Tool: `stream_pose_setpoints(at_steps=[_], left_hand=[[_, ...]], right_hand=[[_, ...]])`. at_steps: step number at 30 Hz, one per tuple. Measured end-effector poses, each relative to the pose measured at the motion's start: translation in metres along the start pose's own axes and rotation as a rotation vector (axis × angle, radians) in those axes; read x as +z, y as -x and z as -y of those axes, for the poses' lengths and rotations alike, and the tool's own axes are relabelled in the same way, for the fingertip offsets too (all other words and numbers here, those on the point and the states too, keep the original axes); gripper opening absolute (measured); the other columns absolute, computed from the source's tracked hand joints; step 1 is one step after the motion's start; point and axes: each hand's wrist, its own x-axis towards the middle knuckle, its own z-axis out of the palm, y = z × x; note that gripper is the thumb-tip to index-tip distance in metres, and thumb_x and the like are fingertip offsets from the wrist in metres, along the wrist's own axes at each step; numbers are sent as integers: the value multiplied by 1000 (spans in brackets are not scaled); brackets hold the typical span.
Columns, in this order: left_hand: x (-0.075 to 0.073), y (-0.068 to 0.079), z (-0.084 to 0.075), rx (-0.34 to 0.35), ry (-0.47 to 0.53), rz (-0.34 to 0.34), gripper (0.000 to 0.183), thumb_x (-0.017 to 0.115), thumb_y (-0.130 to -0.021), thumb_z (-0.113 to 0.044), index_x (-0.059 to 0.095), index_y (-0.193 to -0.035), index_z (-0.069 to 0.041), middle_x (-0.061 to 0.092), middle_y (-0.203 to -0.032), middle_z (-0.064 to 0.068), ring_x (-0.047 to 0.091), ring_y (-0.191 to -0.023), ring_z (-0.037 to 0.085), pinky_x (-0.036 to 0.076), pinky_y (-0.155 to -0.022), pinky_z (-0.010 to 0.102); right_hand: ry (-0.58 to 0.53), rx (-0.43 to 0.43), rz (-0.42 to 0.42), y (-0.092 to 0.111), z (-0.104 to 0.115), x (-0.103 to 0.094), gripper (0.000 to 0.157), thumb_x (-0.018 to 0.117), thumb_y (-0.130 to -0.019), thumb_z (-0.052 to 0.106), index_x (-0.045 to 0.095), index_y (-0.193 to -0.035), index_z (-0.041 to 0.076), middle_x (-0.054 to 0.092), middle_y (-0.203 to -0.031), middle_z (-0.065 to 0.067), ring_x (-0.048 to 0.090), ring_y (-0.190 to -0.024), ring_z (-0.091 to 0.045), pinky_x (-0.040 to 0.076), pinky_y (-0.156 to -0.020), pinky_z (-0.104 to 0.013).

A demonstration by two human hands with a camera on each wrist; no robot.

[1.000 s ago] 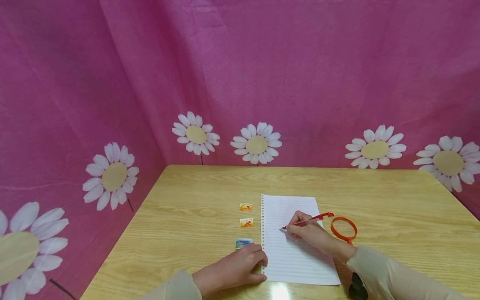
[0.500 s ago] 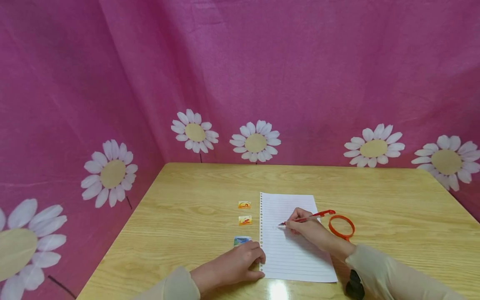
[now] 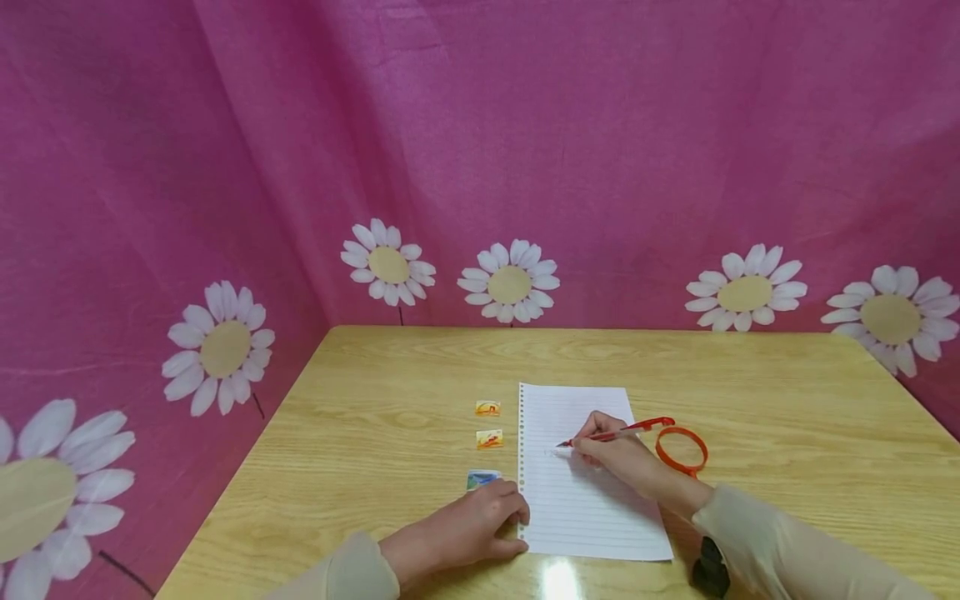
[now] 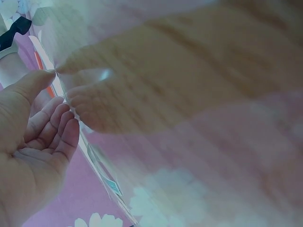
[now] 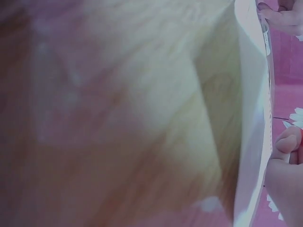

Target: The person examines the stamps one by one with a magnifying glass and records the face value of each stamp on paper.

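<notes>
In the head view my right hand [image 3: 611, 450] pinches a red pen [image 3: 637, 427], its tip on a sheet of lined paper [image 3: 577, 525] with punched holes down the left side. Faint marks show near the tip. My left hand [image 3: 483, 521] rests at the paper's lower left edge, fingers loosely bent; the left wrist view shows these fingers [image 4: 52, 127] with nothing held between them. Just above that hand lies a small blue-green picture stamp [image 3: 483, 477], partly covered by it. In the right wrist view, my right hand [image 5: 289, 165] appears at the right edge.
Two small yellow-orange stamps [image 3: 488, 408] lie in a column left of the paper. An orange-rimmed magnifying glass [image 3: 705, 458] lies right of the paper, its handle hidden by my right arm. A pink curtain with white daisies [image 3: 510, 285] hangs behind the wooden table [image 3: 360, 433].
The pen tip has shifted slightly on the paper, and faint marks beside it have grown. My left hand stays at the paper's edge. The head view has moved a little.
</notes>
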Motion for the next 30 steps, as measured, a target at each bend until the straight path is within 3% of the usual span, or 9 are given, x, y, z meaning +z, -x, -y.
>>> stream_pose_setpoints(at_steps=[16,30], left_hand=[[-1,0,-2,-4,16,-3,19,72,-89,-27,65,-99,-13,55,-92,-7,41,-82,-2,39,-75,8],[0,0,-2,4,31,-12,18,73,-88,-26,65,-98,-13,57,-94,-6,40,-82,-3,40,-76,7]], right_hand=[[-55,-43,-17,8,-1,-13,10,61,-88,5,52,-87,1,55,-67,9,48,-60,-3,40,-55,-18],[-60,-6,-57,19,-2,-29,13,63,-91,9,53,-91,0,55,-70,8,48,-63,-4,38,-57,-19]])
